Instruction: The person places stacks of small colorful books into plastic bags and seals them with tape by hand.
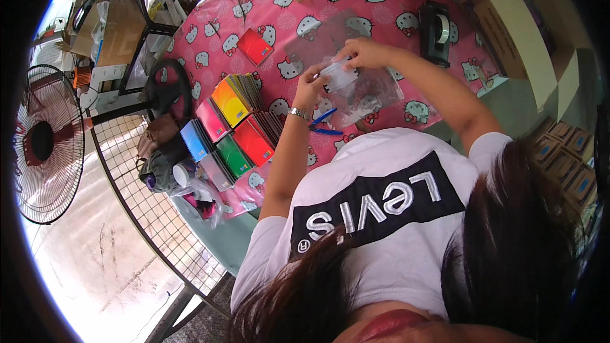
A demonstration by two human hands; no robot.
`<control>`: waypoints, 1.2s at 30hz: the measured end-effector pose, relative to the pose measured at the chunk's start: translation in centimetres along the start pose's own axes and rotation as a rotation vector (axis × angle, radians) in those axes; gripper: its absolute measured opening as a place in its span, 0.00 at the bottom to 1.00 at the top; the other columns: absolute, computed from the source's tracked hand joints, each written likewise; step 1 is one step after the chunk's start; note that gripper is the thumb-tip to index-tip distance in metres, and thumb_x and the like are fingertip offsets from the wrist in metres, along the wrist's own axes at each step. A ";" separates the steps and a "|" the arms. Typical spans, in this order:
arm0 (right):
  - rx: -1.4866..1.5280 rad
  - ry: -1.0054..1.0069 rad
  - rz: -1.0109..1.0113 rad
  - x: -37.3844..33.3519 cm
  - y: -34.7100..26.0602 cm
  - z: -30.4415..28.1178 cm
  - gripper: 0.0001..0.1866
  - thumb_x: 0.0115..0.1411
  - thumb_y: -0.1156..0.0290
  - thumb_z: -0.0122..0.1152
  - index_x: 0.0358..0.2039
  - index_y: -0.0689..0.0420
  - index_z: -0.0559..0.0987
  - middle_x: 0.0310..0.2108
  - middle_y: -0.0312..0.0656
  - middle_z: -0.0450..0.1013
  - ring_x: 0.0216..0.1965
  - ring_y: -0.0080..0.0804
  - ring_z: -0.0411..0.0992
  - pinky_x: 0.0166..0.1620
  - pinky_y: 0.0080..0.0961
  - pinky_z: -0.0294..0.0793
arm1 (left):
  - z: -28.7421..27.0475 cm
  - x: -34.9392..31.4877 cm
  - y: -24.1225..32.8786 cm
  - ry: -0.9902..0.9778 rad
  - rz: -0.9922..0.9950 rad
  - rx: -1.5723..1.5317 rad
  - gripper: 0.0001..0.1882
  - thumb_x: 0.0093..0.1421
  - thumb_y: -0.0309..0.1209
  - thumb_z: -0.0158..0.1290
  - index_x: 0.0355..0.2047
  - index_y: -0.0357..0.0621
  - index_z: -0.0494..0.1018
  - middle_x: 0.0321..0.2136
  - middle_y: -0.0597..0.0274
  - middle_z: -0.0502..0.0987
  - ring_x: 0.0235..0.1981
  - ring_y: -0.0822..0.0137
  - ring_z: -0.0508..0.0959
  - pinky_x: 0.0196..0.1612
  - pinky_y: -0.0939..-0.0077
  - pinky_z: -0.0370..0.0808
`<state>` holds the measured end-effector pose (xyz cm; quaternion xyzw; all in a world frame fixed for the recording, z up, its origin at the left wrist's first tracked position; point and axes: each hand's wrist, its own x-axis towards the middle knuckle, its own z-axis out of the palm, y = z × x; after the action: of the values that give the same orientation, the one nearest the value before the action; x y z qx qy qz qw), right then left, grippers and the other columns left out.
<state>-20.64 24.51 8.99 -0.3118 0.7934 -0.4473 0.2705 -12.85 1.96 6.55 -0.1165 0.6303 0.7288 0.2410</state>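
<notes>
Spiral notebooks (253, 141) bear print too small to read; a left hand (309, 87) pinches clear plastic (340, 81) over a pink tablecloth (383, 15), the plastic's direction and long axis unclear; a right hand (363, 54) grips its upper edge; white lettering (376, 206) crosses a shirt's (394, 267) black patch (381, 182).

White short-sleeved T-shirt (397, 267) with white-lettered black chest panel (381, 206), silvery left-wrist band (298, 113).

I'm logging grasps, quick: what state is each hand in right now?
Left hand: closed, holding clear plastic bags.
Right hand: closed, fingers pinching the same bundle.
</notes>
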 end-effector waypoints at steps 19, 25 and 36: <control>-0.430 0.341 -0.463 -4.6 -1.1 2.2 0.12 0.45 0.66 0.67 0.31 0.55 0.79 0.43 0.38 0.68 0.43 0.37 0.68 0.44 0.34 0.66 | 3.0 -3.9 1.2 0.112 0.709 1.081 0.20 0.45 0.27 0.62 0.42 0.43 0.77 0.43 0.55 0.70 0.42 0.57 0.71 0.45 0.68 0.71; -0.292 0.695 -0.023 -4.2 -1.9 6.0 0.07 0.48 0.64 0.63 0.26 0.52 0.79 0.47 0.34 0.66 0.49 0.35 0.64 0.49 0.44 0.61 | 3.5 -2.5 0.2 0.441 0.457 0.763 0.09 0.42 0.31 0.64 0.27 0.47 0.82 0.42 0.60 0.69 0.45 0.58 0.67 0.48 0.65 0.67; 0.304 1.087 0.770 -20.0 10.4 -0.9 0.15 0.59 0.60 0.58 0.39 0.59 0.77 0.32 0.39 0.72 0.36 0.32 0.71 0.40 0.29 0.70 | 3.3 -0.2 3.4 0.280 0.235 0.997 0.17 0.39 0.37 0.66 0.28 0.42 0.77 0.32 0.58 0.77 0.43 0.58 0.71 0.49 0.65 0.65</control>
<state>-10.72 43.89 3.27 0.3031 0.7992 -0.5189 0.0141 -13.96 4.87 10.20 -0.0127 0.9352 0.3403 0.0973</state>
